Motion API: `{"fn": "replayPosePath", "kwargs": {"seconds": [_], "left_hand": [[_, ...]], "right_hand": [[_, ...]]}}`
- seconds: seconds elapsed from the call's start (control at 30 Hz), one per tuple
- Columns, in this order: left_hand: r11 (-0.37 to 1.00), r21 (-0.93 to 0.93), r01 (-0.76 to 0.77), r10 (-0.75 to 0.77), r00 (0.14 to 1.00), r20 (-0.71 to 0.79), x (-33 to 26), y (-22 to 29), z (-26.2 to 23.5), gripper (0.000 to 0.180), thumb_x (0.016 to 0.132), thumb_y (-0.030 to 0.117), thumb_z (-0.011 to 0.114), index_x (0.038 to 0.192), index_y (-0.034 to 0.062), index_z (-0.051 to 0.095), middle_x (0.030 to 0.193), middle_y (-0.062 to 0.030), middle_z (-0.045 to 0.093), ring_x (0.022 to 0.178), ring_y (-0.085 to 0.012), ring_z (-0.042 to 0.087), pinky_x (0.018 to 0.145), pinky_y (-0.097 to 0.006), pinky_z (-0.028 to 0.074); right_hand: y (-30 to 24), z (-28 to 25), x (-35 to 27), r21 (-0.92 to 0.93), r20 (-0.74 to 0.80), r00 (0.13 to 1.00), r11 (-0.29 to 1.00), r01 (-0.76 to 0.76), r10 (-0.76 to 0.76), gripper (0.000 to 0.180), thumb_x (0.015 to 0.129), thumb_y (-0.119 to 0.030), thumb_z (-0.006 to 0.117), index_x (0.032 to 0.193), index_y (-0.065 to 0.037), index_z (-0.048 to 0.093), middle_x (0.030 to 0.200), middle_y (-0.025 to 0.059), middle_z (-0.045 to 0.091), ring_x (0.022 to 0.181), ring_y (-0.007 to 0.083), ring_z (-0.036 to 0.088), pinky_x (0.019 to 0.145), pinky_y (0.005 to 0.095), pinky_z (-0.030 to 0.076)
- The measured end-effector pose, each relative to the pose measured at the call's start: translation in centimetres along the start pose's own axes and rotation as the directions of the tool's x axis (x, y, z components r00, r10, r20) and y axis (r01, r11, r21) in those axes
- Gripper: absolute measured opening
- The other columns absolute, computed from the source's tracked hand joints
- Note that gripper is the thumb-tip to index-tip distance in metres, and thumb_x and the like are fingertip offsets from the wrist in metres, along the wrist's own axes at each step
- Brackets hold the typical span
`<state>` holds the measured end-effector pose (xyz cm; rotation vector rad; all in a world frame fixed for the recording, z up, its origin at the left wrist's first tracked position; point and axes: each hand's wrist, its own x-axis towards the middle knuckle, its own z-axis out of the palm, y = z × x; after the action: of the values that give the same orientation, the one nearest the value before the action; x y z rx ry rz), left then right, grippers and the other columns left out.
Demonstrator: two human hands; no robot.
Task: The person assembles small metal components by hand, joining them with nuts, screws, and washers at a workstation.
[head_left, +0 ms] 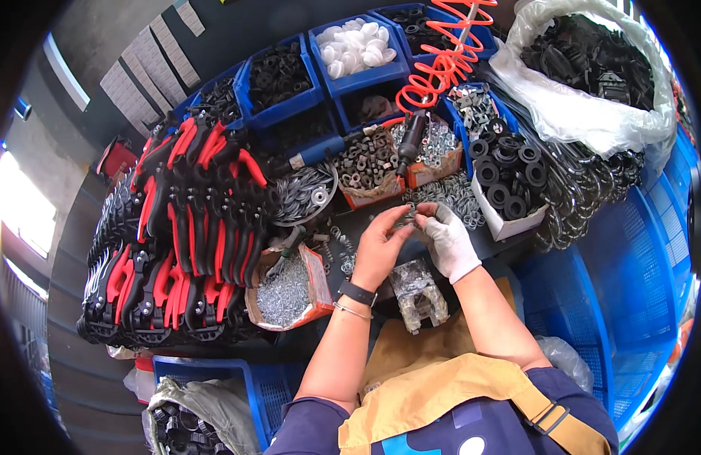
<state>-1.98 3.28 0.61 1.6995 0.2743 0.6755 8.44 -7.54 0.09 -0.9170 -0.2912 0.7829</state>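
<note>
My left hand (383, 244), bare with a dark band at the wrist, and my right hand (447, 241), in a white glove with bare fingertips, meet over the bench. The fingers of both are closed in a pinch around a small part that looks metallic; it is too small and covered to name. Just beyond the fingertips lies a heap of small metal parts (450, 196). Below my hands stands a worn metal fixture (419, 294). Left of my left hand, loose springs (340, 241) lie on the bench.
Black-and-red clamp-like tools (187, 227) are stacked at left. An open box of small silver pieces (284, 292) stands nearby. A dark air screwdriver (413, 140) hangs from a coiled red hose (434, 80). Black rings (510, 171) fill a box at right; blue bins (362, 80) line the back.
</note>
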Motion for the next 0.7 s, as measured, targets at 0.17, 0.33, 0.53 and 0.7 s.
{"fn": "replayPosePath", "kwargs": {"seconds": [0.17, 0.33, 0.53, 0.7], "left_hand": [[0.939, -0.273, 0.208, -0.190, 0.977, 0.092, -0.3, -0.2, -0.4, 0.033, 0.085, 0.003, 0.068, 0.117, -0.0013, 0.061, 0.110, -0.0061, 0.065, 0.101, -0.0128, 0.060, 0.088, -0.027, 0.049], [0.962, -0.193, 0.194, -0.188, 0.981, 0.047, -1.0, -0.3, -0.4, 0.025, 0.083, 0.000, 0.070, 0.106, -0.0014, 0.062, 0.099, -0.0040, 0.065, 0.093, -0.0114, 0.062, 0.084, -0.026, 0.051], [0.996, -0.058, 0.061, -0.063, 0.997, -0.041, -1.4, 0.2, -0.4, 0.026, 0.083, 0.000, 0.070, 0.108, 0.0002, 0.062, 0.096, -0.0030, 0.065, 0.090, -0.0097, 0.062, 0.081, -0.025, 0.051], [0.987, -0.132, 0.093, -0.111, 0.984, -0.140, -1.5, -0.7, 0.2, 0.022, 0.088, 0.009, 0.069, 0.107, 0.0006, 0.062, 0.090, -0.0014, 0.065, 0.079, -0.0074, 0.059, 0.070, -0.021, 0.048]], "right_hand": [[-0.6, 0.2, -0.7, -0.191, 0.060, 0.998, 0.981, 0.043, -0.032, 0.028, 0.091, -0.016, 0.062, 0.112, 0.001, 0.054, 0.094, 0.0060, 0.059, 0.081, 0.0139, 0.059, 0.075, 0.0278, 0.053], [-2.0, 0.7, -1.0, -0.512, 0.072, 0.997, 0.859, 0.018, 0.022, 0.033, 0.089, -0.021, 0.065, 0.111, 0.001, 0.055, 0.087, 0.0040, 0.058, 0.069, 0.0108, 0.056, 0.063, 0.0239, 0.048], [-0.8, -0.7, -0.3, -0.237, 0.168, 0.985, 0.972, 0.004, 0.037, 0.030, 0.086, -0.012, 0.065, 0.112, 0.000, 0.055, 0.091, 0.0033, 0.057, 0.074, 0.0101, 0.055, 0.066, 0.0247, 0.047], [0.0, 0.0, -0.6, -0.397, 0.208, 0.953, 0.871, 0.288, -0.221, 0.030, 0.081, 0.001, 0.062, 0.111, -0.003, 0.057, 0.091, 0.0021, 0.056, 0.084, 0.0111, 0.055, 0.075, 0.0255, 0.047]]}}
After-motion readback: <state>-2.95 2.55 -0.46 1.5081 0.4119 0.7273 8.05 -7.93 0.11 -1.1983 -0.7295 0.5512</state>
